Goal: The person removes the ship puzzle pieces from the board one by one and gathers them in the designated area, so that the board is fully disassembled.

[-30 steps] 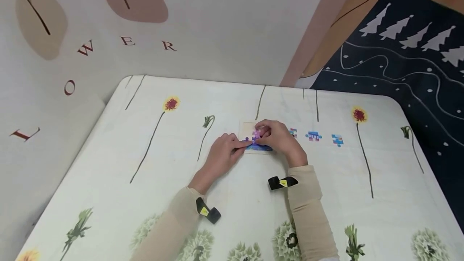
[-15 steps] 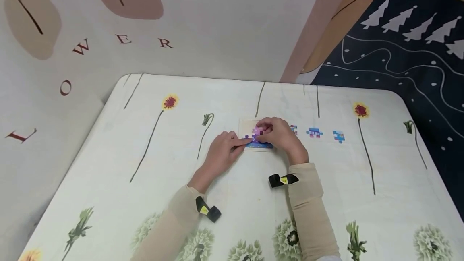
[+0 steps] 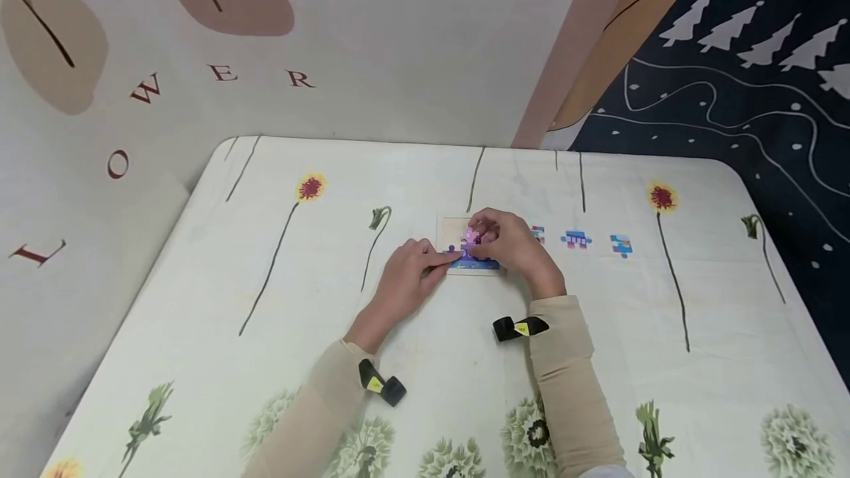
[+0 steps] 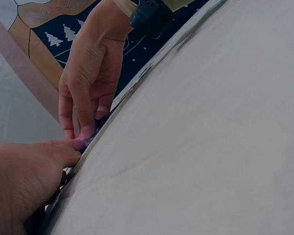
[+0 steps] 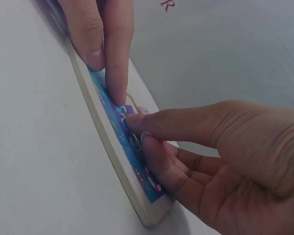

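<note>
Your left hand (image 3: 410, 271) stretches its index finger onto the purple section (image 5: 129, 110) of the puzzle, its thumb resting at the end of the board (image 3: 453, 227). Your right hand (image 3: 516, 243) comes in from the other side, thumb and fingers drawn together, pinching the pink piece (image 3: 471, 235) above that purple section; the fingers partly cover it, so you cannot tell how it sits. The board lies flat in front of you on the tabletop (image 3: 432, 360), a blue strip (image 3: 474, 265) filling its near edge and bare beige showing at its far left. To the right, three loose pieces lie in a row: one partly hidden (image 3: 538, 234) by your right hand, a blue-and-purple one (image 3: 575, 240), then a blue one with orange (image 3: 621, 245). Printed flowers decorate the tabletop, and each beige sleeve (image 3: 561, 345) carries a black wrist device (image 3: 521, 328).
</note>
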A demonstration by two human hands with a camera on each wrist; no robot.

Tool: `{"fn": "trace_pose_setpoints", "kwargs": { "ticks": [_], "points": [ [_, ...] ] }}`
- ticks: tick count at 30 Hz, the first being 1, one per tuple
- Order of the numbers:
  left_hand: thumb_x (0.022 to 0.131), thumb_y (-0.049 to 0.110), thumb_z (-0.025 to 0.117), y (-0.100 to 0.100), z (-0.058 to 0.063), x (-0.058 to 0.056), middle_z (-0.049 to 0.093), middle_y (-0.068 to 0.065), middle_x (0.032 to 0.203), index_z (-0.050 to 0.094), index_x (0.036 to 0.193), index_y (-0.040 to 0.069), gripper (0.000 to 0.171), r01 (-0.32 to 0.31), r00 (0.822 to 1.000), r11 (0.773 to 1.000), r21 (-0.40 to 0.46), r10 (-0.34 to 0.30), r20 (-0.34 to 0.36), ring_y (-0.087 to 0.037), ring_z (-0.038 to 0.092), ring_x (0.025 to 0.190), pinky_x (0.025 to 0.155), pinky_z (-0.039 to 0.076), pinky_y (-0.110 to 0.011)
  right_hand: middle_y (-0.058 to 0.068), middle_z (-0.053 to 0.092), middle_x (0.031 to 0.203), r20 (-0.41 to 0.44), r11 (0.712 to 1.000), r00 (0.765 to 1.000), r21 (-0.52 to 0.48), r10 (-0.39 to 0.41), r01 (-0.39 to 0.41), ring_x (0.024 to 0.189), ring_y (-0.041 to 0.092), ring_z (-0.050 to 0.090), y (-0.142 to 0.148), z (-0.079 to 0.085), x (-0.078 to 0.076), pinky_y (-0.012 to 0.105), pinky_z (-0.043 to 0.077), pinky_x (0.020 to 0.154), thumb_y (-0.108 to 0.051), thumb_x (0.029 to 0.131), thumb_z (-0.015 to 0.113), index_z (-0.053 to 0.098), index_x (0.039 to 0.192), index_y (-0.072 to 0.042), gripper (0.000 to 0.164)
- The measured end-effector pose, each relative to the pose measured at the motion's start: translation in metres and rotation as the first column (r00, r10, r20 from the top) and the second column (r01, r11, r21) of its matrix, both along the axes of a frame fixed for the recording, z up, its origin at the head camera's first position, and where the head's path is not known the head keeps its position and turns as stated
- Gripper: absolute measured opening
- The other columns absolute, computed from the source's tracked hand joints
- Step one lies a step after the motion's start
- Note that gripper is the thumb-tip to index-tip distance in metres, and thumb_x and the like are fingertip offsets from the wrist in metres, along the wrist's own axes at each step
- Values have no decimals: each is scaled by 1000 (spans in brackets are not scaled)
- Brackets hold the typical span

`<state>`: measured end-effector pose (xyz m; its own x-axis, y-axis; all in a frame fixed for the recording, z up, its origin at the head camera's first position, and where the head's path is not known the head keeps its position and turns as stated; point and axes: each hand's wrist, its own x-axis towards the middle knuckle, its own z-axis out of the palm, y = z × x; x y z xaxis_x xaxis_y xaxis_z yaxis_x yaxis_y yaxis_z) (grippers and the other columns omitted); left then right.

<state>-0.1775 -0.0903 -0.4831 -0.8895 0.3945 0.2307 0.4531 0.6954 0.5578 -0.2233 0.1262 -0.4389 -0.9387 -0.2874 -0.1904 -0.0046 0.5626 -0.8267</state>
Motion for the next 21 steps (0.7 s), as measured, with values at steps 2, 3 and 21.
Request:
{"fn": "trace_pose_setpoints", "kwargs": {
  "ticks": [2, 3, 21],
  "points": [
    [99, 12, 71, 0, 0, 0, 49, 5, 77, 80, 120, 22, 25, 1, 1000, 1000, -3, -1, -2, -15, 38, 71, 65, 32, -29, 11, 67, 102, -1, 1000, 1000, -8, 1, -1, 81, 21, 57, 0, 1, 0, 31, 47, 72, -5, 88, 82, 67, 119, -6, 35],
    [98, 12, 71, 0, 0, 0, 49, 5, 77, 80, 120, 22, 25, 2, 1000, 1000, -5, -2, -3, -15, 38, 70, 65, 32, -28, 11, 68, 101, 0, 1000, 1000, -12, 3, -3, 80, 21, 57, 0, 1, 0, 31, 47, 71, -5, 88, 82, 67, 119, -7, 35],
    [98, 13, 72, 1, 1, 0, 50, 5, 77, 80, 120, 21, 24, -5, 1000, 1000, -19, 5, 5, -15, 38, 70, 64, 31, -28, 11, 75, 95, -72, 998, 997, -54, 10, -14, 71, 18, 66, 3, -2, 1, 31, 54, 71, -6, 101, 66, 72, 117, -7, 17]
  ]
}}
